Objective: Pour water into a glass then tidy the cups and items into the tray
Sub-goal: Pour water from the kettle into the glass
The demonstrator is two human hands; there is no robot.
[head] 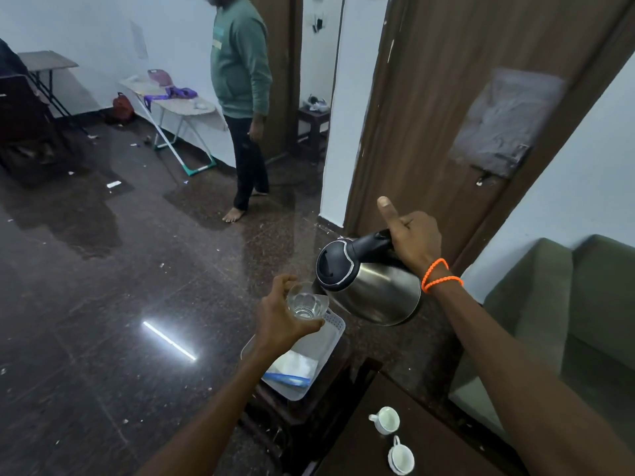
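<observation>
My left hand grips a clear glass in mid-air above the white tray; a little water shows in its bottom. My right hand holds the black handle of a steel kettle, thumb raised, and the kettle is tilted with its spout at the glass's rim. In the tray lies a clear plastic bag with a blue strip. Two white cups rest on the dark wooden table at the lower right.
The tray sits on a small dark stool. A person in a green sweatshirt stands ahead by a brown door. A green sofa is on the right, an ironing board on the far left, and litter dots the dark floor.
</observation>
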